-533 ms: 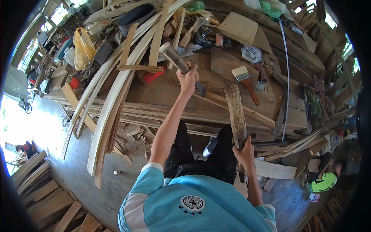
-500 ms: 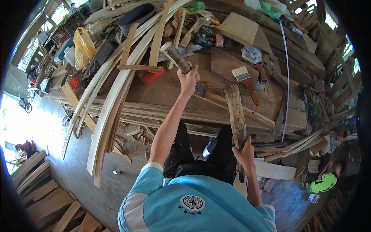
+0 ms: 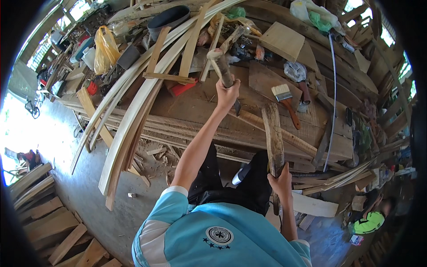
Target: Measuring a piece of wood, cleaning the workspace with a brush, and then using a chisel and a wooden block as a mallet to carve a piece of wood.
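My left hand [image 3: 227, 92] is closed round a chisel [image 3: 221, 66]. Its thick wooden handle sticks up past my fist, and its dark metal blade points down by the left end of a long wooden strip [image 3: 291, 139]; whether the tip touches the wood is unclear. In my right hand [image 3: 281, 181] is a rough, weathered wooden club [image 3: 272, 133], gripped near its narrow lower end. The club's wider end reaches up over the bench edge and covers part of the strip. A paintbrush [image 3: 291, 113] with an orange-brown handle lies to the right of the club.
Long pale slats [image 3: 133, 129] overhang the left side of the workbench [image 3: 178, 109]. Farther back are a dark tub [image 3: 168, 21], a yellow plastic bag [image 3: 105, 51] and wood boards [image 3: 283, 41]. A person in a bright yellow top [image 3: 369, 222] is low at the far right.
The view has shifted slightly. My left hand has moved a little to the right with the chisel, whose handle stands somewhat more upright. My right hand keeps its hold on the club.
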{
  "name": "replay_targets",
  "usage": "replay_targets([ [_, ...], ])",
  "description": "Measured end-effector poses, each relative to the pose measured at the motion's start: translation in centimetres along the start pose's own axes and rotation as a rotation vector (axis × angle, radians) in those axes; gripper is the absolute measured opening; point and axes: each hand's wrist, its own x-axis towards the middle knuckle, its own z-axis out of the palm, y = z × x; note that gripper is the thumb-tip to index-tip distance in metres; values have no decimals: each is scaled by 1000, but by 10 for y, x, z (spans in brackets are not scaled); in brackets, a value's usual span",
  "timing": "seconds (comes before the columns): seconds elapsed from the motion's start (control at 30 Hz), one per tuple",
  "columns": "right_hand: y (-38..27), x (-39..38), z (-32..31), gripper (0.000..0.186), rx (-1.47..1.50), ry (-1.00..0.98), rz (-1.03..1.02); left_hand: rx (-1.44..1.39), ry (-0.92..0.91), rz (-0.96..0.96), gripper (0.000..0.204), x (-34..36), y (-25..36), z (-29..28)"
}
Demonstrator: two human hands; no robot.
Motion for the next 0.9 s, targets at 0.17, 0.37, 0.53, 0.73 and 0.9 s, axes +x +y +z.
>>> replay_targets([
  [0.17,7,19,-28,56,129,-147,43,123,0,100,22,3,-18,7],
  [0.37,-117,30,-124,69,-265,190,-438,61,-84,177,17,-5,3,13],
  [0.53,-222,65,-156,66,-179,471,-800,130,-48,178,17,-6,8,10],
  [0.73,-251,84,-141,61,-361,5,-699,125,-34,230,13,-10,5,1],
  [0.9,-262,65,-171,63,-306,45,-841,130,-94,203,10,-12,14,17],
])
